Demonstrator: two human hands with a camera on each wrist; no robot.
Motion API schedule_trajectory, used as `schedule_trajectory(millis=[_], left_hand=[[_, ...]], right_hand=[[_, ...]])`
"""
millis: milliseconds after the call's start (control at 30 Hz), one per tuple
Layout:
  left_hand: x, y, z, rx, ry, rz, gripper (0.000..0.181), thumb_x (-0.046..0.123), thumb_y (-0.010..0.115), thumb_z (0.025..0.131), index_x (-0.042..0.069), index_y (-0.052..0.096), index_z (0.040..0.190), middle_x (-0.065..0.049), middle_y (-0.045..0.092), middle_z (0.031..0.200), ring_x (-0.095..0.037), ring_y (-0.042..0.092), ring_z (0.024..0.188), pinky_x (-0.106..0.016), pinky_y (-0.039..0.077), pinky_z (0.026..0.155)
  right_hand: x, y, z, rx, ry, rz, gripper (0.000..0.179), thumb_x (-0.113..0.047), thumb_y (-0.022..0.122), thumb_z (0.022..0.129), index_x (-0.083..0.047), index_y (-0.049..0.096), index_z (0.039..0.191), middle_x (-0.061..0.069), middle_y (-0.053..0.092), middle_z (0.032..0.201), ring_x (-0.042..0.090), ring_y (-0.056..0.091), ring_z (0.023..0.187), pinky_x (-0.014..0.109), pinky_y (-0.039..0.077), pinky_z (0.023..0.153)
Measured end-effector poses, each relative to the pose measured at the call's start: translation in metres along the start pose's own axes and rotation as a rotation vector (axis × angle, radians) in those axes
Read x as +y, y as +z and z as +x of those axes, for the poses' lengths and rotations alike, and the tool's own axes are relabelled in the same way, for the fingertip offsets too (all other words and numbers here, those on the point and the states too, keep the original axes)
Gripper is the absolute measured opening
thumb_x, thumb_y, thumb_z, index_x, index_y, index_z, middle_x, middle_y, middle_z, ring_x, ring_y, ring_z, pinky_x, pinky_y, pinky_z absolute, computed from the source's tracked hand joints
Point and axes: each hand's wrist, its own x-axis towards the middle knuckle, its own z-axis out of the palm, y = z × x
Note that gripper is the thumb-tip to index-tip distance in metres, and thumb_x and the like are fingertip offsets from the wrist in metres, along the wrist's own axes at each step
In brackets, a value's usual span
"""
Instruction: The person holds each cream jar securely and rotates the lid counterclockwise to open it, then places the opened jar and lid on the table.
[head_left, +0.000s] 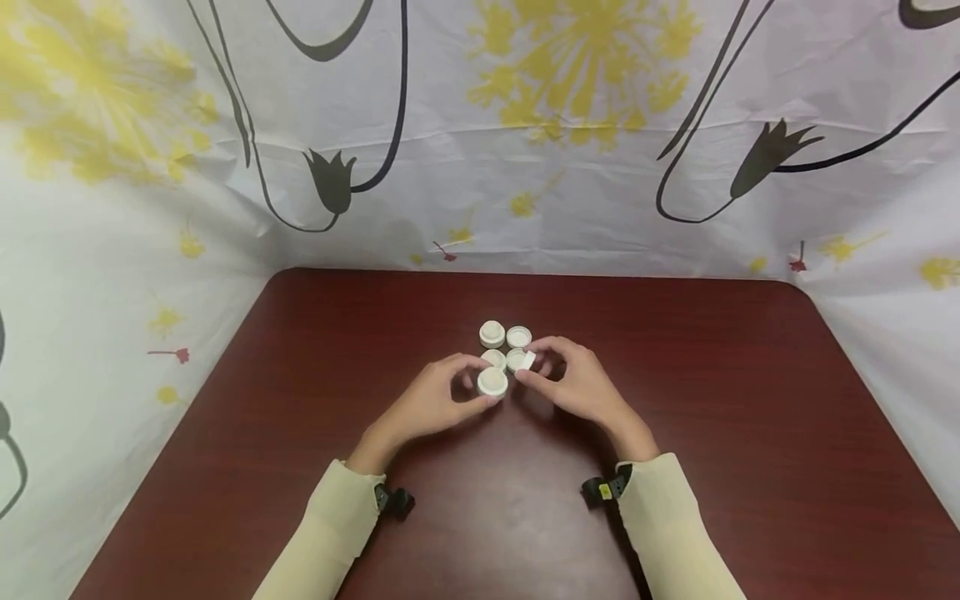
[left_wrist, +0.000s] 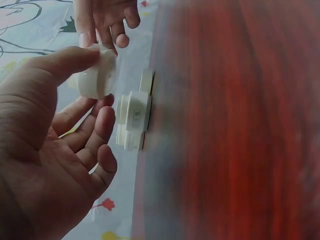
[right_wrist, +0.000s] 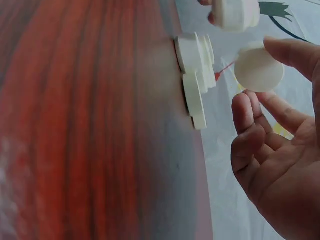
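My left hand (head_left: 435, 397) pinches a small round white jar (head_left: 492, 382) between thumb and fingers, raised above the table. In the left wrist view this jar (left_wrist: 95, 77) is tipped on its side relative to the camera. A thin round white lid (right_wrist: 260, 70) is pinched at its rim by my right hand (head_left: 570, 379). Jar and lid are close together but apart. Just beyond the hands stand a white jar (head_left: 492, 333) at the back left, a flat white lid (head_left: 518, 337) beside it, and two more round white pieces (head_left: 493, 358), partly hidden by the held things.
The dark red-brown wooden table (head_left: 315, 333) has a rounded far edge. A white cloth (head_left: 465, 192) with yellow and grey flower prints hangs behind it and along both sides. Each wrist wears a strapped black camera (head_left: 395, 503).
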Motion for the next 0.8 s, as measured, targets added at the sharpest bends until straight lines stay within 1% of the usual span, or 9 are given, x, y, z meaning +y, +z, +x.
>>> schedule_trajectory(millis=[133,233,333,433,567,800], left_hand=[[0.002,0.005,0.000,-0.042,0.015,-0.002,0.042,0.031,0.087,0.088,0.017,0.073,0.125,0.003,0.068,0.095,-0.019,0.064,0.090,-0.030,0.050,0.079],[0.002,0.006,-0.001,-0.079,0.021,0.002,0.043,0.032,0.087,0.088,0.018,0.073,0.126,0.005,0.069,0.097,-0.015,0.063,0.091,-0.028,0.050,0.080],[0.001,0.006,-0.001,-0.105,0.021,0.008,0.043,0.032,0.088,0.087,0.017,0.074,0.125,0.005,0.071,0.097,-0.013,0.063,0.091,-0.029,0.051,0.081],[-0.002,0.008,-0.002,-0.110,0.024,0.023,0.042,0.033,0.088,0.087,0.017,0.075,0.123,0.004,0.072,0.098,-0.013,0.063,0.092,-0.030,0.052,0.082],[-0.005,0.010,-0.001,-0.116,0.017,0.061,0.041,0.033,0.088,0.087,0.018,0.075,0.122,0.003,0.071,0.103,-0.013,0.062,0.095,-0.028,0.051,0.085],[-0.010,0.014,0.003,-0.118,-0.012,0.095,0.044,0.032,0.088,0.087,0.019,0.074,0.126,0.003,0.071,0.108,-0.013,0.062,0.098,-0.029,0.051,0.089]], right_hand=[[0.002,-0.004,-0.002,-0.105,-0.002,-0.032,0.034,-0.029,0.084,0.089,-0.010,0.075,0.116,0.002,0.071,0.086,0.009,0.062,0.073,0.024,0.048,0.069],[0.003,-0.006,-0.004,-0.184,0.020,-0.034,0.031,-0.029,0.085,0.088,-0.010,0.076,0.111,-0.001,0.073,0.086,0.008,0.063,0.072,0.024,0.051,0.068],[0.005,-0.008,-0.004,-0.231,0.028,-0.035,0.032,-0.029,0.087,0.086,-0.009,0.076,0.110,-0.001,0.074,0.090,0.007,0.065,0.073,0.024,0.053,0.069],[0.008,-0.007,-0.004,-0.260,0.018,-0.037,0.034,-0.028,0.088,0.086,-0.008,0.077,0.111,0.001,0.075,0.091,0.007,0.066,0.073,0.023,0.053,0.070],[0.012,-0.006,-0.002,-0.280,0.007,-0.038,0.033,-0.024,0.089,0.085,-0.008,0.076,0.112,0.003,0.075,0.093,0.008,0.064,0.071,0.023,0.052,0.070],[0.017,-0.004,0.000,-0.288,0.007,-0.086,0.029,-0.022,0.090,0.082,-0.013,0.076,0.106,0.002,0.072,0.094,0.009,0.060,0.071,0.022,0.050,0.070]])
